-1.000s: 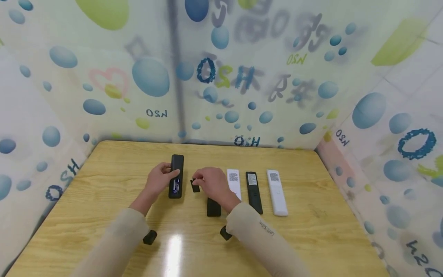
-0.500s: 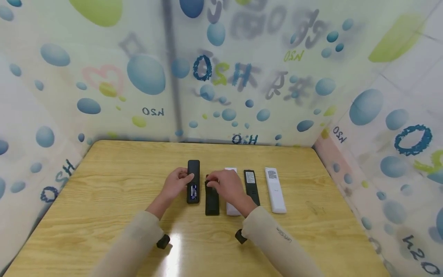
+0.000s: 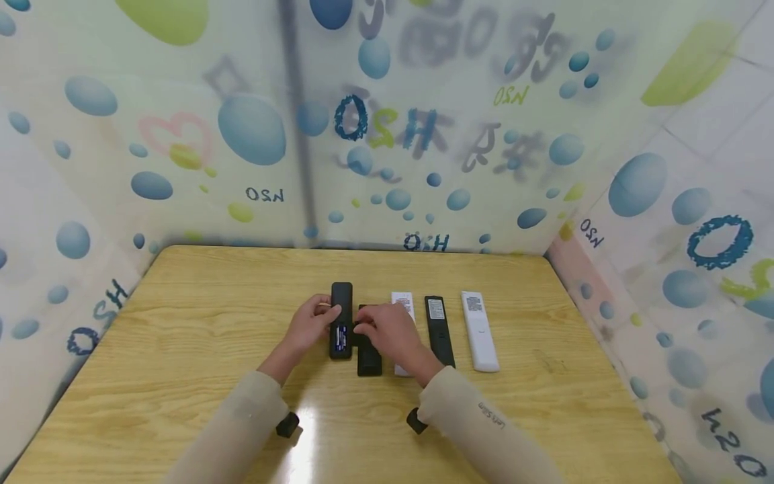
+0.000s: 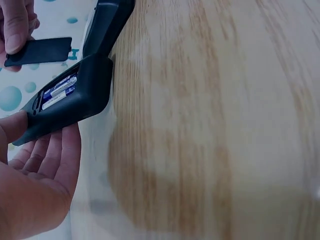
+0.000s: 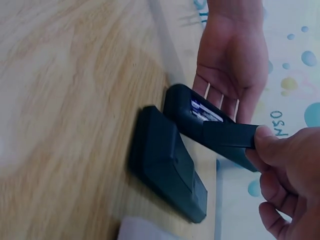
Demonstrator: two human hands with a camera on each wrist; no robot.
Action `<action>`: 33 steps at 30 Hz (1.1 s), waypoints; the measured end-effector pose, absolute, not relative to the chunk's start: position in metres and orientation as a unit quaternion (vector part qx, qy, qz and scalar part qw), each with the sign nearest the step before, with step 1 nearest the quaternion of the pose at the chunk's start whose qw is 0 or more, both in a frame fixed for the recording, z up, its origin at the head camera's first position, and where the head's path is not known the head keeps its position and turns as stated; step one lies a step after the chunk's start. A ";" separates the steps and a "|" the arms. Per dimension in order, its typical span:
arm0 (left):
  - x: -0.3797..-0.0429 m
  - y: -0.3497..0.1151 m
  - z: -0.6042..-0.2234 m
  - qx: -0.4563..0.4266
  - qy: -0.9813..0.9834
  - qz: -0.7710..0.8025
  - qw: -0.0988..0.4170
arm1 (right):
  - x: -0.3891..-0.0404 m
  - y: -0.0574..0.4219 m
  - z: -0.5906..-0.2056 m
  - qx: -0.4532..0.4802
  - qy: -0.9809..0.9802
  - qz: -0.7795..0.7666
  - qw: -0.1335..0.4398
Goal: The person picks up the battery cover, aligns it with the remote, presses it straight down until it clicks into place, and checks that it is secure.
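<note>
My left hand (image 3: pixel 305 326) grips a black remote control (image 4: pixel 95 90) by its side, thumb on the back face and fingers beneath. Its battery compartment is uncovered, and batteries (image 4: pixel 60 92) with blue and white wrappers lie inside. Between thumb and fingers, my right hand (image 5: pixel 295 170) pinches a flat black battery cover (image 5: pixel 227 134). In the right wrist view this cover overlaps the remote's back beside the compartment; the left wrist view shows a gap between them. A second black remote (image 3: pixel 369 363) lies on the table just right of the held one, partly behind my right hand.
Right of the hands, a white remote (image 3: pixel 402 302), a black remote with a label (image 3: pixel 440 336) and another white remote (image 3: pixel 482 336) lie in a row on the wooden table (image 3: pixel 199 323). Patterned walls stand behind the table and at both sides.
My left hand has carried the remote rightward, close to the row of remotes. My right hand has shifted right too, then slightly back left toward the held remote, still pinching the battery cover.
</note>
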State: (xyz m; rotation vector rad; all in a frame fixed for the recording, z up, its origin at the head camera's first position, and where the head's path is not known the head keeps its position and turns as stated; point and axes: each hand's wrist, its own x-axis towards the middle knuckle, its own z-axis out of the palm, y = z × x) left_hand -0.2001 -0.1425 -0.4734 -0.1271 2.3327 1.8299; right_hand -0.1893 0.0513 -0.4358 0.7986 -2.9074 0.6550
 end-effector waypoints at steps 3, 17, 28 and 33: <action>-0.200 -0.144 -0.474 -0.032 0.780 0.619 0.086 | -0.189 0.045 -0.438 0.269 -0.939 0.212 0.021; -0.202 -0.146 -0.477 -0.032 0.772 0.627 0.097 | -0.191 0.031 -0.444 0.277 -0.940 0.195 0.030; -0.201 -0.145 -0.478 -0.025 0.774 0.626 0.092 | -0.191 0.029 -0.445 0.275 -0.945 0.175 0.022; -0.201 -0.145 -0.480 -0.020 0.772 0.628 0.091 | -0.190 0.028 -0.447 0.283 -0.944 0.167 0.035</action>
